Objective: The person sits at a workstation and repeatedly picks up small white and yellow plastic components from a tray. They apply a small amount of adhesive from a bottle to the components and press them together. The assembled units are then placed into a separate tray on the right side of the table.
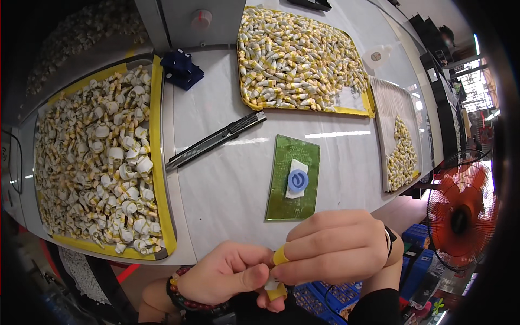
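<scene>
My left hand (222, 273) and my right hand (341, 246) meet low in the middle, close to the table's front edge. Both have their fingers closed in a pinch around a small white piece (272, 284), mostly hidden by the fingertips. Yellow bands show at the fingertips; whether they are tape on the fingers or part of the piece, I cannot tell. Beyond the hands lies a green rectangular mat (279, 200). On it, a white pad (294, 194) carries a round blue piece (297, 180).
At left stands a yellow-edged tray (158, 189) of white-and-yellow pieces. Another tray (338, 111) of small cone-shaped pieces is at the back. A third tray (392, 100) sits at right. A black utility knife (216, 140), dark blue cloth (182, 69) and white bottle (377, 56) lie around. An orange fan (460, 211) stands far right.
</scene>
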The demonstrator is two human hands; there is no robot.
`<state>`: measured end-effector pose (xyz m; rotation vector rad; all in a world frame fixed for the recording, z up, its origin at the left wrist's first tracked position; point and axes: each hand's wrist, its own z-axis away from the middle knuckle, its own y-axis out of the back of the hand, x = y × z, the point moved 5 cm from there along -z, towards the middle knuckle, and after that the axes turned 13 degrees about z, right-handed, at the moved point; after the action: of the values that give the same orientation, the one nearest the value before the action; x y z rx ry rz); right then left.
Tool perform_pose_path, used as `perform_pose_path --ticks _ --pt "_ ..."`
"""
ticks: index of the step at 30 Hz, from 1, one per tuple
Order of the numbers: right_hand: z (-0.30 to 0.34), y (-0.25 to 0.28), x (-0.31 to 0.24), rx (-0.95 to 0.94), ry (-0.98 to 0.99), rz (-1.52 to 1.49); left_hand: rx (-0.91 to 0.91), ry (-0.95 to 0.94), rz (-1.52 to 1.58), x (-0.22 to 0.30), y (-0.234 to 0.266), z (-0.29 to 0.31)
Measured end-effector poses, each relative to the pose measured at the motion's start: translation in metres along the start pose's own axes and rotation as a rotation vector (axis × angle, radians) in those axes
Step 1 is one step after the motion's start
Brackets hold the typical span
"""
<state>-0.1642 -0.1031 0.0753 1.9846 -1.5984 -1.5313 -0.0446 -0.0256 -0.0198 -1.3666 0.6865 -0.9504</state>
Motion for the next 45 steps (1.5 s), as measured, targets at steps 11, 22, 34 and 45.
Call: perform_pose_path --ticks 11,22,34,45 --pt "-0.003 0.004 -0.012 0.054 -0.278 -0.010 0.125 -0.239 -0.476 0.030 -0.025 0.003" --pt "0.014 0.009 -0.026 0.082 -0.111 0.189 0.187 -0.800 -1.141 0.046 -0.037 0.008" --pt "0.018 0.011 -0.028 -0.032 -0.033 0.053 0.124 -0.801 -1.019 0.041 -0.047 0.008" --pt "0.084 0.136 0.025 0.386 -0.708 0.914 0.103 -0.751 -0.867 0.040 -0.030 0.012"
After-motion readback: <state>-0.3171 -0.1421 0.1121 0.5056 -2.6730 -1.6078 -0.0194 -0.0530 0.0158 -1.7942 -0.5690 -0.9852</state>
